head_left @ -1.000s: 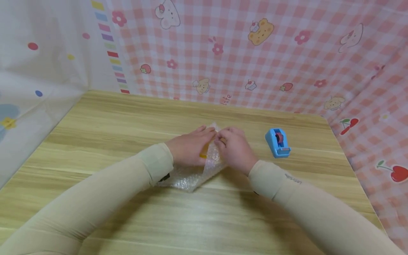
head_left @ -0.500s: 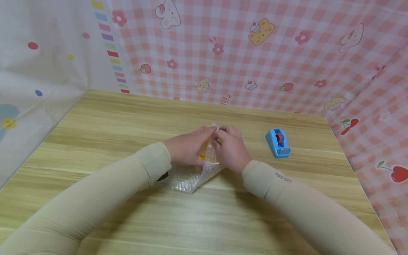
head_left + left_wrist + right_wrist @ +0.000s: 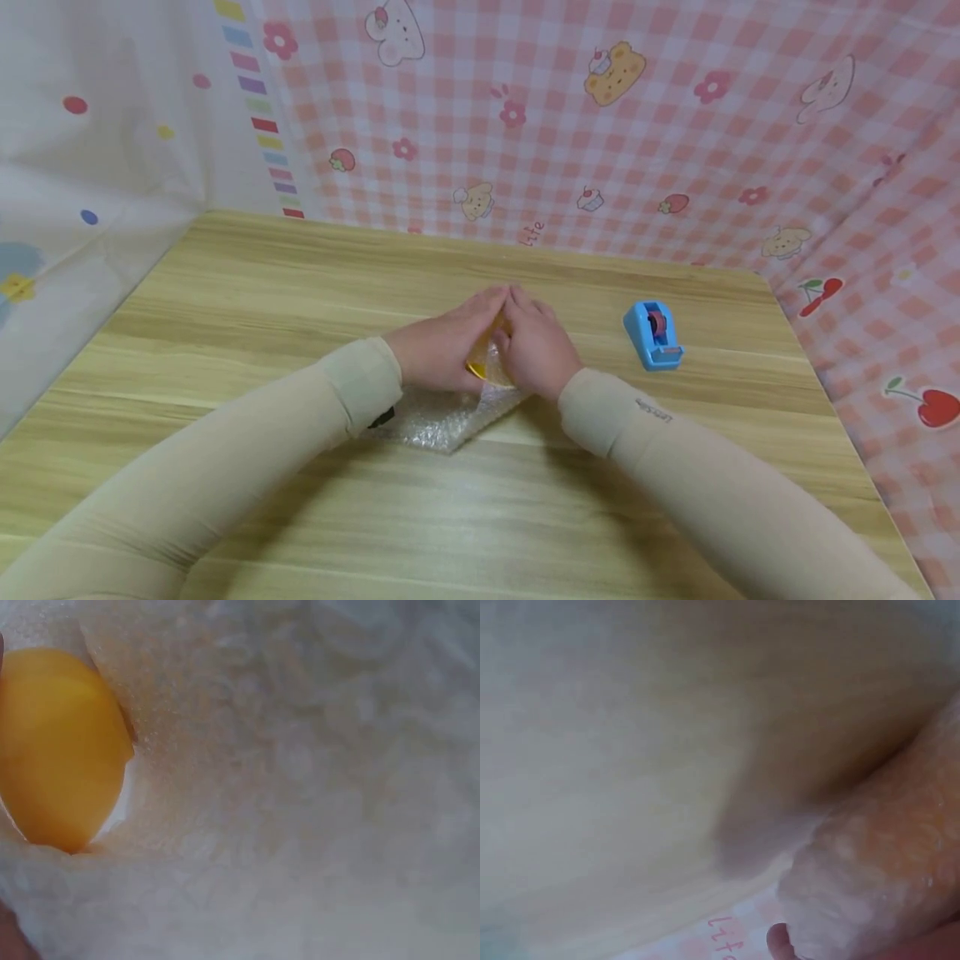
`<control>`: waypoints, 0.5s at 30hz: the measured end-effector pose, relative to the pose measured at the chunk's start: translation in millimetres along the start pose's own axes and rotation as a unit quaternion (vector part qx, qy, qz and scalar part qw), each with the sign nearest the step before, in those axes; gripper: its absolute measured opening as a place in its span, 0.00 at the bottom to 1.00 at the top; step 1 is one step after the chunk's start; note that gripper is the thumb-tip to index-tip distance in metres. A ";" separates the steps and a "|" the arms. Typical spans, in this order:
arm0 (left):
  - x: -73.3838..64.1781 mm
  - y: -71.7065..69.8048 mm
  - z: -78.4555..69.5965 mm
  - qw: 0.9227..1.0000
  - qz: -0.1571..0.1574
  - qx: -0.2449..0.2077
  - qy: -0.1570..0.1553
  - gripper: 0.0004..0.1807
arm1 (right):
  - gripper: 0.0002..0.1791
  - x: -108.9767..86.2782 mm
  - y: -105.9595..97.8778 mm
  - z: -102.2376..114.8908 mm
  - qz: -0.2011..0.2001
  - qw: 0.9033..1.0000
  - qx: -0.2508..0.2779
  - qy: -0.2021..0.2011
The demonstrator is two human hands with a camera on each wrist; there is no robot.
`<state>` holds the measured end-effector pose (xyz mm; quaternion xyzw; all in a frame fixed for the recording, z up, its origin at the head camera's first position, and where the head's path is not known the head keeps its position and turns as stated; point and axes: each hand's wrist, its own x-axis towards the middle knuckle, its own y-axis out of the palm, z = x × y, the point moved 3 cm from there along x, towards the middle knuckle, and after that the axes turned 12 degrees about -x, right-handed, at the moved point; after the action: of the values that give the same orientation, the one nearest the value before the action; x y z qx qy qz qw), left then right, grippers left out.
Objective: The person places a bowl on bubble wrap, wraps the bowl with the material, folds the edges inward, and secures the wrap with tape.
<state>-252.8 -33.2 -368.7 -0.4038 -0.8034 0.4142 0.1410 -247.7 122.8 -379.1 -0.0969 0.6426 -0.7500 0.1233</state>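
Observation:
A yellow-orange object with a rounded end [image 3: 64,750] lies partly wrapped in a sheet of bubble wrap [image 3: 438,425] at the middle of the table. Its exact kind is hidden by the wrap and the hands. From the left, my left hand [image 3: 442,346] holds the object, thumb low and fingers over its top. Over the other side, my right hand [image 3: 542,348] grips the folded-up bubble wrap against it. The fingertips of both hands meet at the far end. In the right wrist view, bubble wrap [image 3: 870,862] covers the object, its orange tint showing through.
A blue tape dispenser [image 3: 654,337] with a reddish roll stands on the wooden table [image 3: 450,533], right of the hands. Behind the table hangs a pink checked cloth [image 3: 540,150]; a white dotted cloth [image 3: 97,158] hangs at the left.
My right hand has moved left and inward, drawing the bubble wrap over the yellow object. Its pinching fingers have straightened to meet the left fingertips. My left hand has barely moved.

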 end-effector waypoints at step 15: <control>-22.1 -9.9 17.6 0.998 0.006 -0.003 -0.061 0.71 | 0.33 4.9 -3.7 8.4 0.032 0.993 -0.109 -0.018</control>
<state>-253.9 -63.1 -369.4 -0.3833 -0.8092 0.4366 0.0881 -250.1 113.9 -374.2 -0.1030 0.7211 -0.6691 0.1473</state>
